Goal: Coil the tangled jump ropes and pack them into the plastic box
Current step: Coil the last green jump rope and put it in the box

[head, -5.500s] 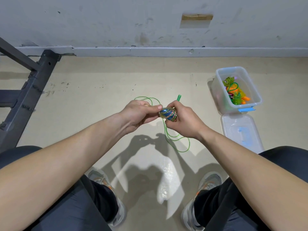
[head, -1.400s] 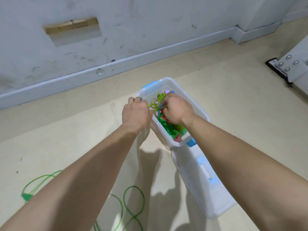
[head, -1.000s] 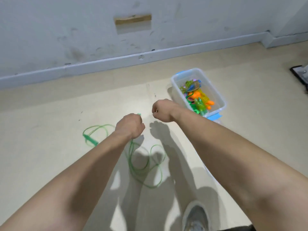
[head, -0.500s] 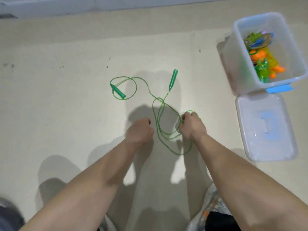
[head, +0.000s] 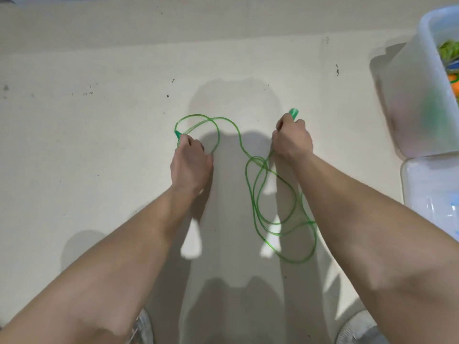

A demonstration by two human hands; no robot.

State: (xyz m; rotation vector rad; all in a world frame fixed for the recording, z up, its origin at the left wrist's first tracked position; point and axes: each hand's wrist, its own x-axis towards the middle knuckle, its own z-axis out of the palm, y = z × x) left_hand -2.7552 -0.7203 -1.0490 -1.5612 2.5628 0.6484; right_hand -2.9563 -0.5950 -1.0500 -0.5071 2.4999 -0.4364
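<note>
A: What are the hands doing with the green jump rope (head: 255, 194)?

B: Each one is gripping an end. The left hand (head: 191, 160) is curling round the left handle (head: 177, 134), and the right hand (head: 293, 139) is closing on the right handle (head: 294, 112), whose tip is sticking out above the knuckles.

A: Half a second ago?

B: Both handles were lying loose on the floor (head: 99, 145), beyond the hands. The right hand was only touching the loops, and the left was a bare fist beside them.

A: Where is the cord lying?

B: It is looping once by the left hand, arching across, then piling in overlapping loops on the floor between the forearms, partly under the right one (whether any of it is lifting off the floor, I cannot tell).

A: And the plastic box (head: 422, 95)?

B: It is standing open at the right edge, now half cut off. A sliver of packed ropes (head: 450, 53) is showing inside, and the lid (head: 427, 189) is lying just beside it on the floor.
</note>
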